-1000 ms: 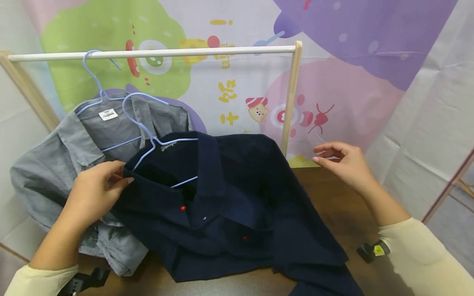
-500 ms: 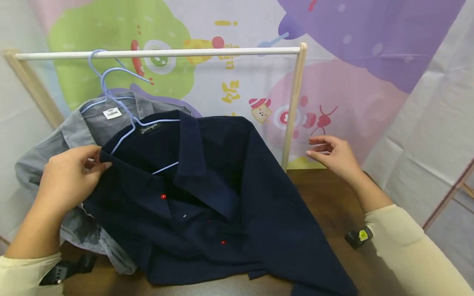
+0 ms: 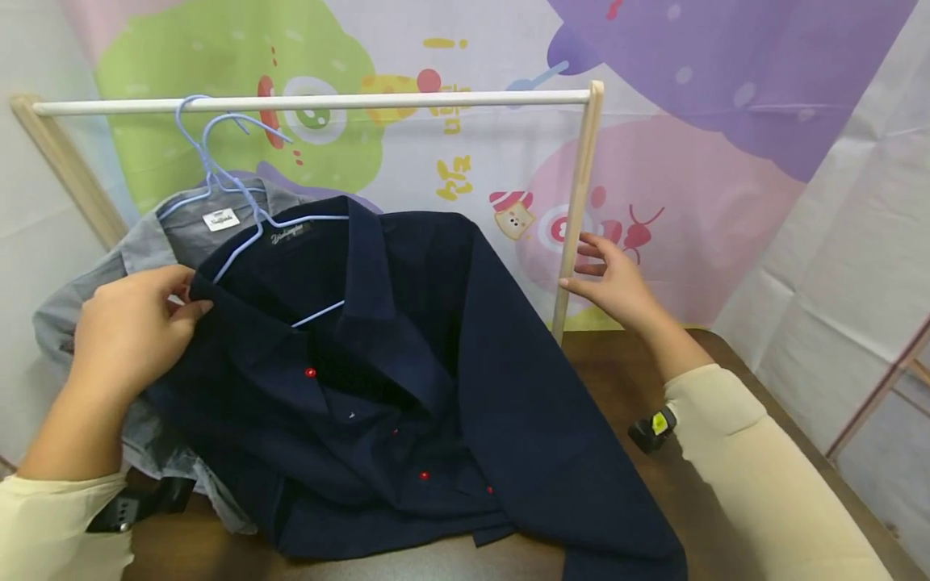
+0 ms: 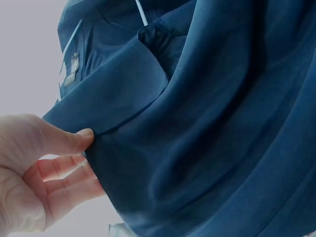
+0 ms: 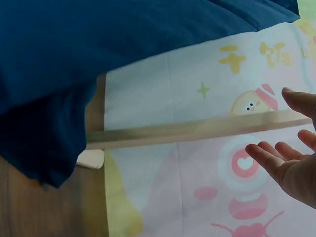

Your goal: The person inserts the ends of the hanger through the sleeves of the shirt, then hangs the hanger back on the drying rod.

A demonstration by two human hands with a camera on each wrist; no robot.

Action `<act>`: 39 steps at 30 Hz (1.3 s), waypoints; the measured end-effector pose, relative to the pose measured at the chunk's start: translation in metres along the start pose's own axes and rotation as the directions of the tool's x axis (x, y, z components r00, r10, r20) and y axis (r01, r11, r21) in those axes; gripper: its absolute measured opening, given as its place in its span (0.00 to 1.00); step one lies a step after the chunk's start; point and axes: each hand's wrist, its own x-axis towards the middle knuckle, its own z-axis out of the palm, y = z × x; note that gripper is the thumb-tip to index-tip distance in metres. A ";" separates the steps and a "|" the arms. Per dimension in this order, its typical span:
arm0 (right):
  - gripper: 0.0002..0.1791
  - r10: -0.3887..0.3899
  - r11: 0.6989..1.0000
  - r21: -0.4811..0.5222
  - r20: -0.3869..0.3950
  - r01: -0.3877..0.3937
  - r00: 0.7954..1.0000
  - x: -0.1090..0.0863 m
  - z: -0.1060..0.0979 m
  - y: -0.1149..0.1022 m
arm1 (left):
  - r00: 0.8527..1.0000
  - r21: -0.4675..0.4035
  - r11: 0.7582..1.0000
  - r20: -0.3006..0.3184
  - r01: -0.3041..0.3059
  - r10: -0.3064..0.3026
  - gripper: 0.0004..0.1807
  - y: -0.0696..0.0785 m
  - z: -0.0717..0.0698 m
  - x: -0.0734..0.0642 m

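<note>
A navy long-sleeved shirt (image 3: 407, 363) with red buttons is on a light-blue hanger (image 3: 259, 216), tilted in front of a clothes rack. My left hand (image 3: 134, 331) pinches the shirt near its collar at the left shoulder; the left wrist view shows the thumb (image 4: 85, 138) on top of the cloth. The hanger's hook is just below the white rail (image 3: 400, 101), in front of it. My right hand (image 3: 617, 278) reaches the rack's right wooden post (image 3: 577, 202), thumb and fingers spread either side. In the right wrist view a gap shows between that hand and the post.
A grey shirt (image 3: 94, 294) hangs by another blue hanger from the rail's left part, partly behind the navy one. The rack stands on a brown wooden table (image 3: 603, 379). A cartoon-printed cloth (image 3: 479, 48) covers the background. White curtains flank it.
My left hand has moved the navy shirt and its hanger up and leftward, nearer the rail. My right hand has come left to the rack's post.
</note>
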 end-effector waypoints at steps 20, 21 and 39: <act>0.24 0.015 0.996 -0.082 -0.053 -0.020 0.998 0.013 0.013 -0.008 | 0.996 0.097 0.992 0.009 0.085 -0.086 0.08 0.007 -0.012 0.021; 0.24 0.017 0.996 -0.084 -0.052 -0.021 0.999 0.013 0.013 -0.008 | 0.996 0.101 0.991 0.005 0.089 -0.090 0.09 0.007 -0.013 0.023; 0.24 0.018 0.996 -0.082 -0.062 -0.023 0.998 0.013 0.015 -0.005 | 0.987 0.188 0.975 0.082 0.121 -0.138 0.10 0.029 -0.033 0.072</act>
